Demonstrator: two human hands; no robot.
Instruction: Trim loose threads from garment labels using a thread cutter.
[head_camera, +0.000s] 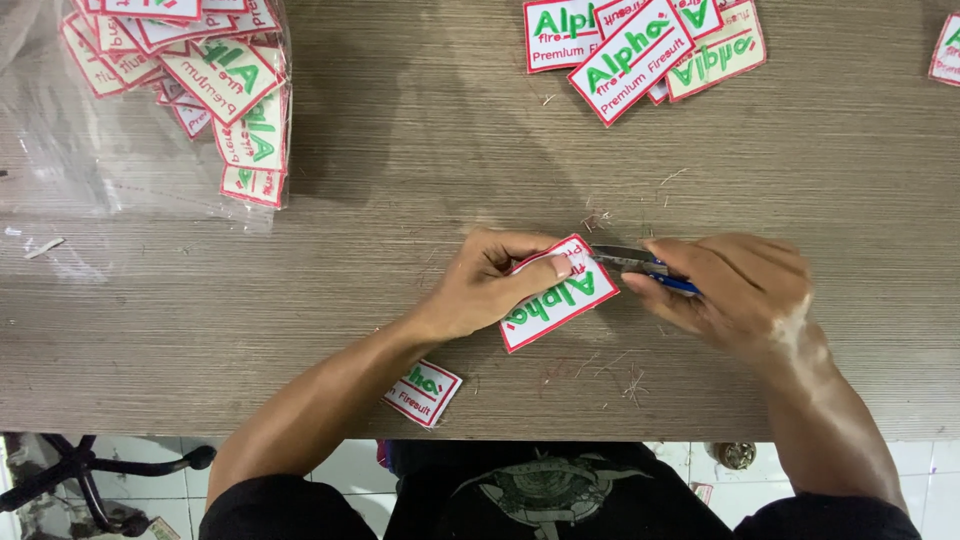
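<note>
I count two hands, my left hand and my right hand. I see one patch being held, one patch by my arm, and one pair of snips. There are two piles of patches, one in a clear bag and one loose pile.

We see a white rectangular cloth patch with red border and green lettering, blue-handled metal snips, and a grey-brown wood-grain table.

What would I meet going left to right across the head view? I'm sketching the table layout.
Clear bag of patches → lone patch under the forearm → left hand → held patch → snips → right hand → patch at the right edge.
</note>
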